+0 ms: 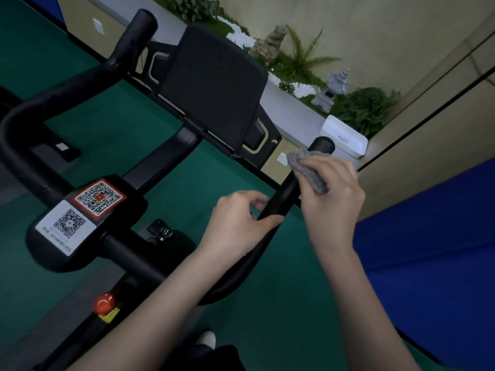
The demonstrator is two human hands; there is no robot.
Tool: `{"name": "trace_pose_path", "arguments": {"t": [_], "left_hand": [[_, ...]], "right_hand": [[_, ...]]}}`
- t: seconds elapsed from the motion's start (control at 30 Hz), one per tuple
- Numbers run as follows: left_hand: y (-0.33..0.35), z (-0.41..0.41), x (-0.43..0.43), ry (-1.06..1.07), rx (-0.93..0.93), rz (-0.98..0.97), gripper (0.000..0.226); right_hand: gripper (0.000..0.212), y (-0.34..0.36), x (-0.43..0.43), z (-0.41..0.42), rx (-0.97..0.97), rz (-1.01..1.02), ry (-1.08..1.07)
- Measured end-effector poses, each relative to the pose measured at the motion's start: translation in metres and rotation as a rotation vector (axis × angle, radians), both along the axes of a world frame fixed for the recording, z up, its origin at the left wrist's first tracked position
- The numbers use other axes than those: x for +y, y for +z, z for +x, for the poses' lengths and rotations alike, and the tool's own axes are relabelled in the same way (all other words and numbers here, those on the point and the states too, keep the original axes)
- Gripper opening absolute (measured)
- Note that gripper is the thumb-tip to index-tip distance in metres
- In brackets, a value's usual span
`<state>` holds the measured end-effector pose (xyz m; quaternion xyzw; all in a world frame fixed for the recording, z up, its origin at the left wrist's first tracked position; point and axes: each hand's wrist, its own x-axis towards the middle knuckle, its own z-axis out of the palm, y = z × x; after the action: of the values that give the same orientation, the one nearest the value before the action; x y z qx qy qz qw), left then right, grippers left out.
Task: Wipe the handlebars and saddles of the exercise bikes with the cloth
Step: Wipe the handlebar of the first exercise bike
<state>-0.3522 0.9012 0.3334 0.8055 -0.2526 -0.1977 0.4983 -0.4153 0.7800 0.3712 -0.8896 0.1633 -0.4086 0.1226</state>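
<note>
A black exercise bike fills the view. Its right handlebar (288, 192) rises toward the upper right and ends in a round tip near a white box. My right hand (332, 194) grips a grey cloth (308, 167) and holds it against the upper part of this bar. My left hand (241, 223) grips the same bar just below, thumb and fingers curled round it. The left handlebar (128, 46) curves up at the upper left. No saddle is in view.
A dark console screen (211, 87) stands between the bars. Two QR stickers (83, 210) sit on the centre pad, a red knob (105, 303) below. Green floor lies under the bike. A planter with ferns and stone ornaments (332, 89) runs behind; a blue surface (428, 250) at right.
</note>
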Motion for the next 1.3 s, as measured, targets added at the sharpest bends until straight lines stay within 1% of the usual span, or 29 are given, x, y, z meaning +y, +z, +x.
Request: {"name": "trace_pose_path", "arguments": {"t": [0.07,0.13,0.27,0.33,0.4,0.47,0.53,0.67,0.73,0.8,0.97,1.13,1.2,1.3], "left_hand": [[-0.001,0.0,0.0,0.004,0.007,-0.018,0.035],[-0.002,0.001,-0.001,-0.002,0.004,-0.026,0.032],[-0.002,0.003,0.0,-0.024,0.062,-0.029,0.022],[-0.004,0.005,0.001,-0.021,0.13,-0.027,0.023],[-0.007,0.006,0.001,-0.007,0.198,-0.036,0.029],[-0.008,0.007,0.0,0.0,0.244,-0.042,0.03],[-0.009,0.007,-0.002,-0.006,0.263,-0.049,0.03],[-0.011,0.009,-0.002,-0.022,0.262,-0.07,0.023],[-0.012,0.009,-0.003,-0.016,0.259,-0.079,0.027],[-0.012,0.008,-0.004,-0.01,0.255,-0.092,0.035],[-0.007,0.009,-0.015,-0.029,0.223,-0.15,0.045],[0.0,0.007,-0.031,-0.027,0.176,-0.211,0.053],[0.004,0.007,-0.037,-0.019,0.155,-0.23,0.055],[0.009,0.007,-0.043,-0.005,0.132,-0.252,0.049]], "right_hand": [[0.015,0.004,0.003,0.003,0.082,-0.011,0.042],[0.014,0.009,0.007,0.005,0.228,-0.017,0.115],[0.011,0.031,0.007,0.016,0.698,0.039,0.173],[0.011,0.043,0.007,0.025,0.877,0.051,0.183],[0.01,0.051,0.009,0.034,0.995,0.008,0.191],[0.007,0.051,0.013,0.039,1.074,-0.077,0.175],[0.009,0.045,0.017,0.04,1.079,-0.151,0.114],[0.012,0.04,0.011,0.04,0.976,-0.287,0.013],[0.016,0.042,0.004,0.041,0.895,-0.29,-0.038],[0.015,0.044,0.0,0.041,0.822,-0.245,-0.051],[0.012,0.05,-0.006,0.044,0.899,-0.179,0.045],[0.011,0.078,-0.027,0.059,0.876,-0.165,0.022],[0.008,0.086,-0.029,0.063,0.951,-0.124,0.068],[0.007,0.098,-0.033,0.071,1.097,-0.081,0.142]]}}
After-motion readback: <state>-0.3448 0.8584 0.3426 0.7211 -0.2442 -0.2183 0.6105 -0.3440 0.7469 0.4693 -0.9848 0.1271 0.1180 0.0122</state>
